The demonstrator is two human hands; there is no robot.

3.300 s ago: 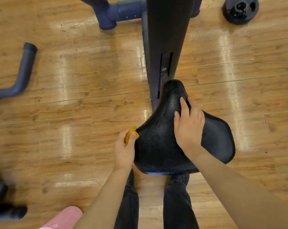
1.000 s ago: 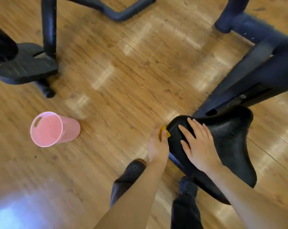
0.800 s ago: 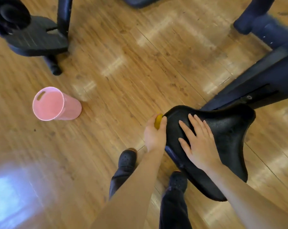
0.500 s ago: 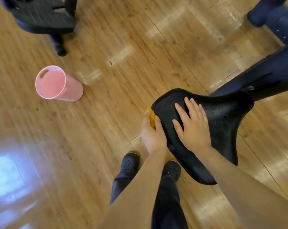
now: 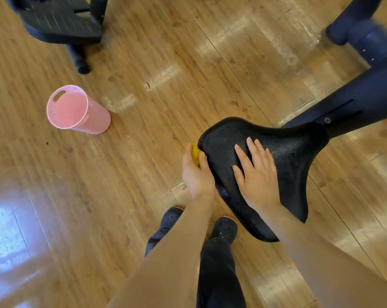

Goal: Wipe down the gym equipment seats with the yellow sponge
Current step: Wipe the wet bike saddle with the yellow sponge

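Fingers [image 5: 201,158] of the left hand [image 5: 195,174] are curled around the yellow sponge [image 5: 195,153], which is pressed against the black seat [image 5: 288,152] at its 9 o'clock edge.
The right hand [image 5: 258,176] is laid flat on the seat, fingers straight and slightly apart; a pink bucket [image 5: 77,110] is seen on the wooden floor [image 5: 165,85] at 10 o'clock.
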